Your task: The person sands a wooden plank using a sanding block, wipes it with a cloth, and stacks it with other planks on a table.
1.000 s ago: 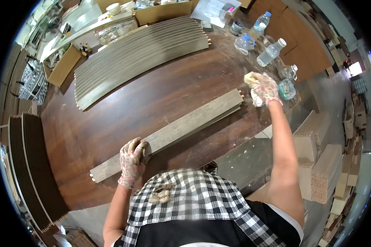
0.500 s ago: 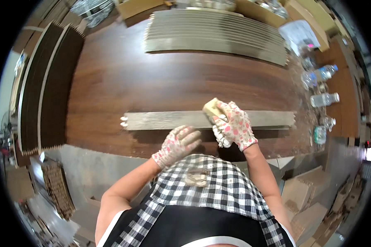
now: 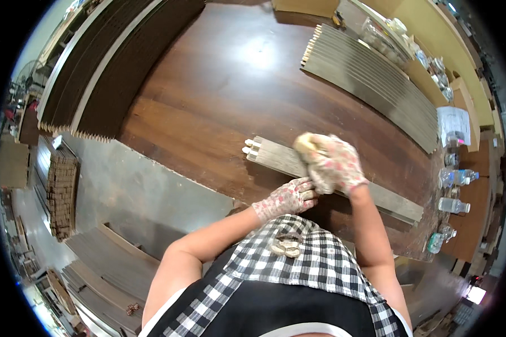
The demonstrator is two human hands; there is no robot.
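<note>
A narrow grey wooden slat [image 3: 275,155], with white dowel pegs at its left end, lies slanted across the near part of the brown table [image 3: 208,118]. Another slat seems to sit under or behind it near the right end. My right hand [image 3: 343,163], in a white glove with pink spots, is closed around a yellowish sponge-like block [image 3: 305,144] over the slat; motion blurs both. My left hand [image 3: 289,197], gloved alike, is at the slat's near edge with fingers extended, just below the right hand. Whether those fingertips touch the slat cannot be made out.
A row of grey slats [image 3: 371,84] lies at the far right. Tall stacks of dark boards [image 3: 135,62] stand at the left. Plastic bottles [image 3: 454,205] and a paper sheet [image 3: 454,124] line the right side. More boards [image 3: 112,269] lie low at the left.
My view has turned, so the slat now slants down to the right. My left hand has come closer to the right hand, which still grips the block on the slat.
</note>
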